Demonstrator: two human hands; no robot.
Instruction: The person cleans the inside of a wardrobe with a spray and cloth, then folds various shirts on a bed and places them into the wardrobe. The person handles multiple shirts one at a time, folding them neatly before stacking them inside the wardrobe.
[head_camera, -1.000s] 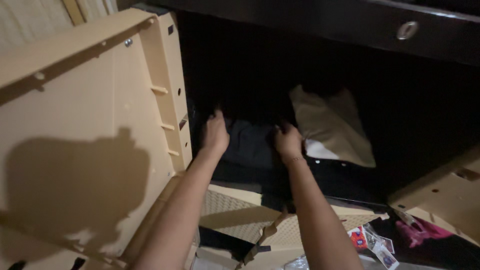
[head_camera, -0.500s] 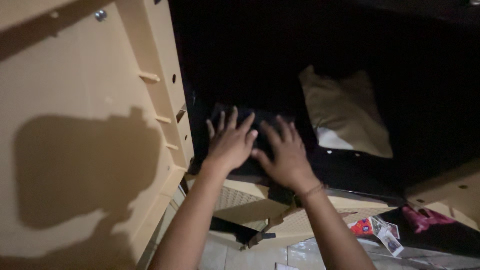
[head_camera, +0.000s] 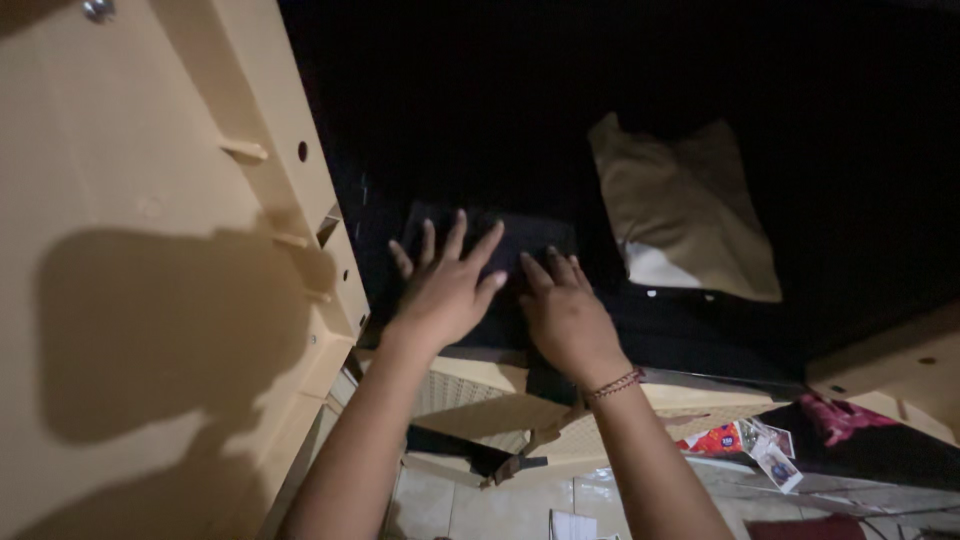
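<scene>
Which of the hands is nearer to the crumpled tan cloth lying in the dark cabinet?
Right. The right hand lies flat on the folded black fabric, just left of the crumpled tan cloth without touching it. The left hand presses the same fabric farther left, beside the beige plastic door.

A dark folded cloth (head_camera: 500, 262) is lying flat on the black shelf inside the open cabinet, its squared edges barely standing out against the dark surface. It is sitting near the shelf's front edge, close to the tan left door, well apart from a beige folded piece. Its near part is lying under two flat palms.
</scene>
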